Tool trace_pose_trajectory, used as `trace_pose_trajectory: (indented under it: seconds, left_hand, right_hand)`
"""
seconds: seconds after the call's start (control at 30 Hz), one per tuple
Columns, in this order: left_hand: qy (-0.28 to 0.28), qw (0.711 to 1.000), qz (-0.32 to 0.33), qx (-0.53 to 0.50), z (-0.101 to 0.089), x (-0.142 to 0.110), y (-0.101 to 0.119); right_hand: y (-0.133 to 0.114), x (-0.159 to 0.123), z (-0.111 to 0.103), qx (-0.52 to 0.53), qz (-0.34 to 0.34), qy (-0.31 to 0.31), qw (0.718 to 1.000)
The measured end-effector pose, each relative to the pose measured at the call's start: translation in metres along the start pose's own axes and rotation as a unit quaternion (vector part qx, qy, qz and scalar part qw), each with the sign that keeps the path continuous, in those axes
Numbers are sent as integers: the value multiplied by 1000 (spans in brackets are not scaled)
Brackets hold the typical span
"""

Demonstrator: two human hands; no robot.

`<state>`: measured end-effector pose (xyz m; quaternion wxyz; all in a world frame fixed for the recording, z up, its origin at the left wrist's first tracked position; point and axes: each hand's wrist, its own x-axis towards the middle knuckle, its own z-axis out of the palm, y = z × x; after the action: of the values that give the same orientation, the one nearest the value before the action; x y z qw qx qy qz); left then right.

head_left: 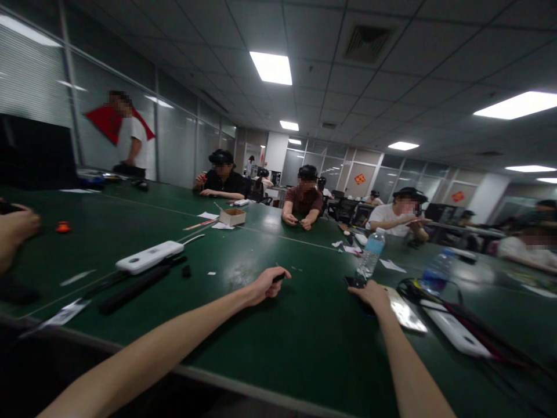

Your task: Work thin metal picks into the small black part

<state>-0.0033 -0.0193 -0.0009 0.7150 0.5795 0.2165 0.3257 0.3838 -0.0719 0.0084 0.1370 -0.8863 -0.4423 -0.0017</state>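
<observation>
My left hand (pixel 266 284) rests on the green table (pixel 278 342), fingers curled around a small dark object (pixel 279 277) that I cannot name. My right hand (pixel 371 292) reaches forward over a small dark item (pixel 353 282) on the table, with fingers closed on or touching it; what it holds is unclear. A clear water bottle (pixel 371 253) stands just beyond the right hand. A shiny flat packet (pixel 405 312) lies to its right.
A white power strip (pixel 149 257) and a black bar (pixel 134 289) lie at left. Another white strip (pixel 456 332) with cables sits at right. A cardboard box (pixel 232 216) stands farther off. Several people sit along the far side; another person's hand (pixel 15 232) shows at left.
</observation>
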Motion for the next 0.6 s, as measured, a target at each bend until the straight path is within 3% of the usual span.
trace_pose_trajectory:
  seconds: [0.27, 0.6]
  left_hand:
    - [13, 1000, -11, 1, 2, -1, 1]
    - [11, 1000, -4, 0, 2, -1, 1]
  right_hand:
    - [-3, -12, -5, 6, -12, 3, 1000]
    - [6, 11, 9, -30, -1, 0, 1000]
